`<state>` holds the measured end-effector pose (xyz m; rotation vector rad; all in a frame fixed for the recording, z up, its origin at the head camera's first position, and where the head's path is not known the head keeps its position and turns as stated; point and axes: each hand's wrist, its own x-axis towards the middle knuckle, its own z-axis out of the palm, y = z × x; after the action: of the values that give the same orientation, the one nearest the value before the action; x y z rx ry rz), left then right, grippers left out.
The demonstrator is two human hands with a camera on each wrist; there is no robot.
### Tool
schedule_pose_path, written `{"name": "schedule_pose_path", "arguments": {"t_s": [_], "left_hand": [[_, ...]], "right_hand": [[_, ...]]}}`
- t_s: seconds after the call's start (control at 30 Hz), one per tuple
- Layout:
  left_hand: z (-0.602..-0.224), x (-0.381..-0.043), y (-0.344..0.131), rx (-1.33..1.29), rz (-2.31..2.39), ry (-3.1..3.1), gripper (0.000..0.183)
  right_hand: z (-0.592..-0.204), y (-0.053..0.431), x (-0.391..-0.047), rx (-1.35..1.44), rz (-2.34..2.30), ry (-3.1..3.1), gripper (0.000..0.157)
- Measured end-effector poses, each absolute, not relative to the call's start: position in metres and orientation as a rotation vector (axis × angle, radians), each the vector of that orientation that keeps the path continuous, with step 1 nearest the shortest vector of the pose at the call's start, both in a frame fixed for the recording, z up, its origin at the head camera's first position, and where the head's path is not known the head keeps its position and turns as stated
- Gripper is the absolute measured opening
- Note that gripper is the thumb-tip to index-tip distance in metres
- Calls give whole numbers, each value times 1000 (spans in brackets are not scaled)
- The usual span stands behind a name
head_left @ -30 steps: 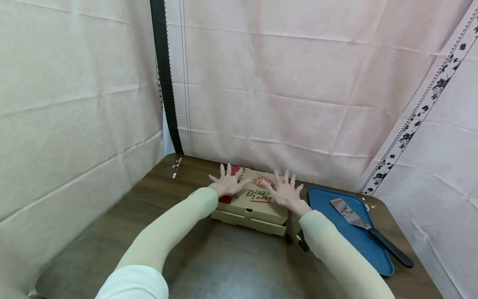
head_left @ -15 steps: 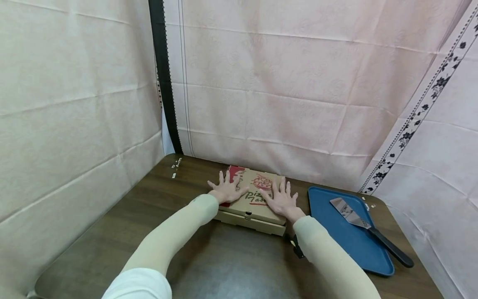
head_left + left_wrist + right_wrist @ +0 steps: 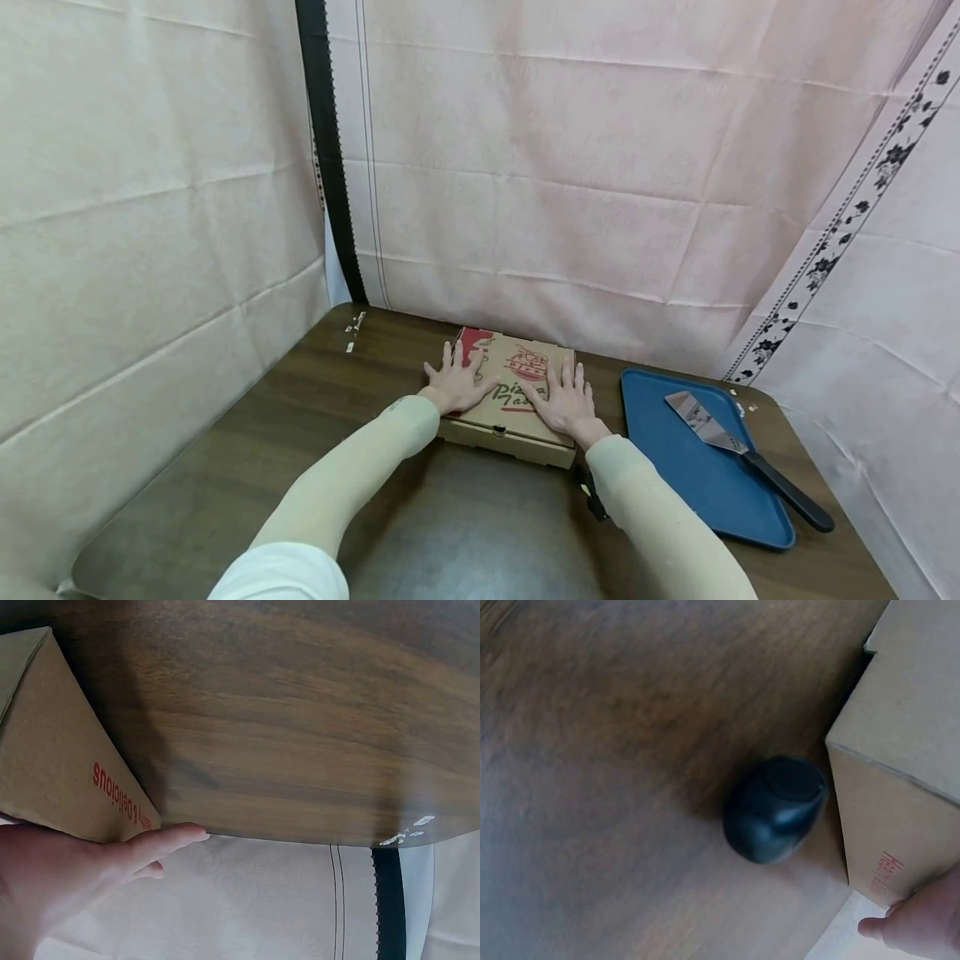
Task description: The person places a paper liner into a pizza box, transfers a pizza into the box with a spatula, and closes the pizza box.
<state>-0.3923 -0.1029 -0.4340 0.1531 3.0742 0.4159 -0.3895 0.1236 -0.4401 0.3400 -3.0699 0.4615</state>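
Observation:
A cardboard pizza box [image 3: 517,398] with red and dark print lies on the brown table, its lid down. On the lid's left part my left hand [image 3: 459,385] rests flat, fingers spread. My right hand [image 3: 564,403] lies the same way on the right part, fingers pointing to the back. The left wrist view shows the box's side [image 3: 82,761] with red lettering and the left hand [image 3: 90,862] along its top edge. In the right wrist view, the right hand [image 3: 930,919] is partly seen over the other side of the box [image 3: 900,817].
A dark rounded object [image 3: 774,810] stands on the table close to the box's right side. Farther right is a blue tray [image 3: 675,467], with a black-handled spatula [image 3: 750,458] lying across it. Cloth curtains [image 3: 540,167] hang behind the table [image 3: 300,467] and at its sides.
Both hands have come down from above the box onto its lid. The lid, slightly raised at the front before, now sits lower on the base.

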Motion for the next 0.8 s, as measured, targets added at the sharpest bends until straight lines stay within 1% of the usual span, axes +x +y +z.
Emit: {"name": "schedule_pose_path", "arguments": {"t_s": [0.23,0.43,0.8], "left_hand": [[-434,-390,-103,165,462,3085,76],[-439,-390,-103,169,458,3091,78],[-438,-392,-103,164,425,3106,78]], "right_hand": [[-444,124,-391,349,454,-3071,89],[-447,125,-389,345,466,-3068,87],[-443,123,-389,348,452,-3063,87]]}}
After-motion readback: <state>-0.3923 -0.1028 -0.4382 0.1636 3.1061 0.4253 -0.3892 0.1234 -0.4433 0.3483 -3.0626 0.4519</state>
